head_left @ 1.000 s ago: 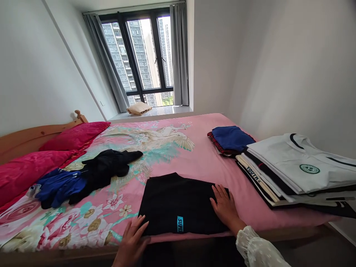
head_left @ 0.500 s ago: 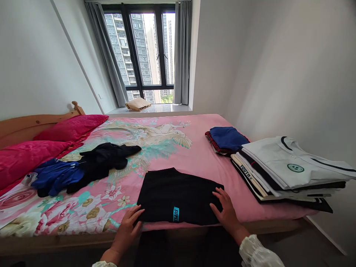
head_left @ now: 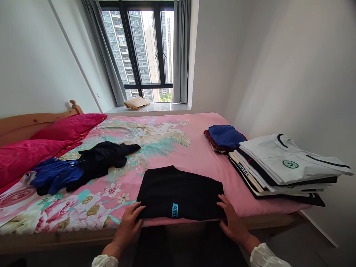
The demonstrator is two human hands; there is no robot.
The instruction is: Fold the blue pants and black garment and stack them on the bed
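A folded black garment [head_left: 178, 193] with a small blue label lies at the near edge of the bed [head_left: 200, 155]. My left hand [head_left: 128, 223] rests on its near left corner, fingers stretched flat on the cloth. At the near right corner my right hand [head_left: 233, 221] has its thumb on top and its fingers curled along the garment's edge, pinching the corner.
A tall pile of folded shirts [head_left: 280, 168] sits at the bed's right edge, with a smaller blue and red folded pile [head_left: 224, 137] behind it. Loose black clothes [head_left: 104, 157] and blue clothes [head_left: 54, 176] lie at left near red pillows [head_left: 33, 152]. A window [head_left: 141, 52] is beyond.
Both hands slid back toward the near edge, from the top of the black garment to its near corners. The camera also pulled back a little.
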